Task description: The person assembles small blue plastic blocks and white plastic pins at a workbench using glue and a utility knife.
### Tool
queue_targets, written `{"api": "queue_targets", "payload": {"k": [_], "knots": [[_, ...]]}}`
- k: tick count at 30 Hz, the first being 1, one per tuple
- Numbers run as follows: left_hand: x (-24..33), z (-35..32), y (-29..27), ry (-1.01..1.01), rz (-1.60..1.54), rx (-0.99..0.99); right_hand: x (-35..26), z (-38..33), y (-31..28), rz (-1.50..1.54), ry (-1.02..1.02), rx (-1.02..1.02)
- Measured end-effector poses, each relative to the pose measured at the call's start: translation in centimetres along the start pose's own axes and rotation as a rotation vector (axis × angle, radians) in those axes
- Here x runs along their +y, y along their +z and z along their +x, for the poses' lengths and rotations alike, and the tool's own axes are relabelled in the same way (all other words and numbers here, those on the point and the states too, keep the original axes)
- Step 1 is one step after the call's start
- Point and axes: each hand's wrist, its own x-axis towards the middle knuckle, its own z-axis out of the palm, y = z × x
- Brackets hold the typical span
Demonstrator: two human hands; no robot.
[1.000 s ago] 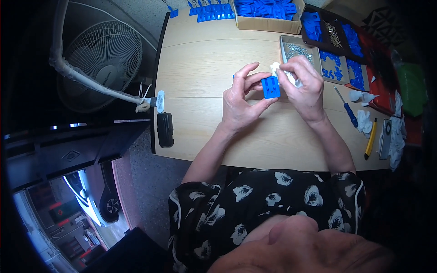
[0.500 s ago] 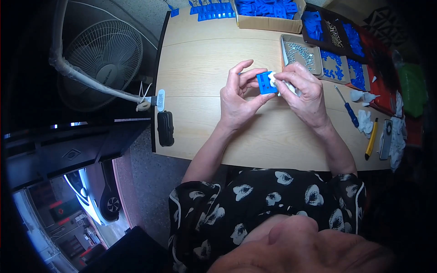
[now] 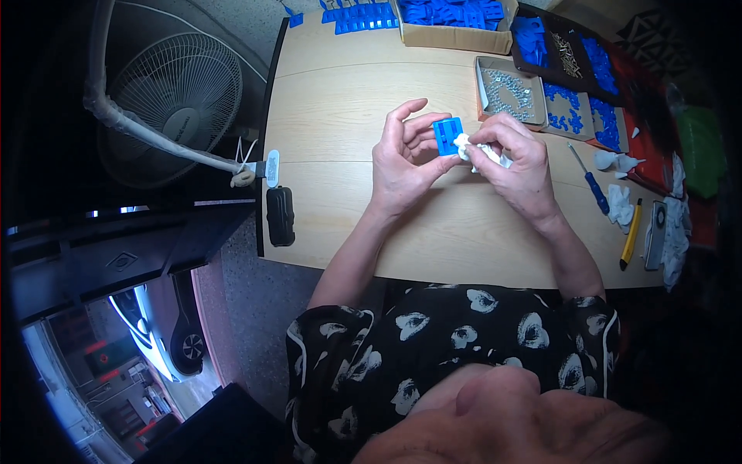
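Over the middle of the table, my left hand (image 3: 403, 166) grips a small blue plastic part (image 3: 446, 133) with slots in its face, thumb below and fingers behind it. My right hand (image 3: 516, 161) pinches a crumpled white tissue (image 3: 462, 145) and presses it against the blue part's lower right edge. More of the tissue trails under the right fingers. The fingertips behind the blue part are partly hidden.
Boxes of blue parts (image 3: 452, 35) and small metal pieces (image 3: 510, 97) line the far right. A screwdriver (image 3: 593, 185), crumpled tissues (image 3: 618, 207), a yellow cutter (image 3: 631, 236) and a phone (image 3: 655, 232) lie rightward. A black case (image 3: 280, 216) sits at the left edge.
The tissue has slid down the blue part's face to its lower right edge. The blue part has tilted a little and shifted slightly up and left.
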Motion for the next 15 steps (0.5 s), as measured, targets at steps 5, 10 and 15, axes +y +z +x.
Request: {"api": "queue_targets", "payload": {"k": [5, 10, 15], "knots": [[-0.1, 0.0, 0.2, -0.019, 0.022, -0.085, 1.3, 1.8, 0.0, -0.1, -0.006, 0.073], [-0.3, 0.0, -0.1, -0.023, 0.003, -0.112, 2.1, 1.6, 0.0, 0.233, 0.144, -0.022], [-0.7, -0.1, 0.0, -0.054, -0.143, -0.095, 2.2, 1.2, 0.2, 0.357, 0.278, -0.074]]}}
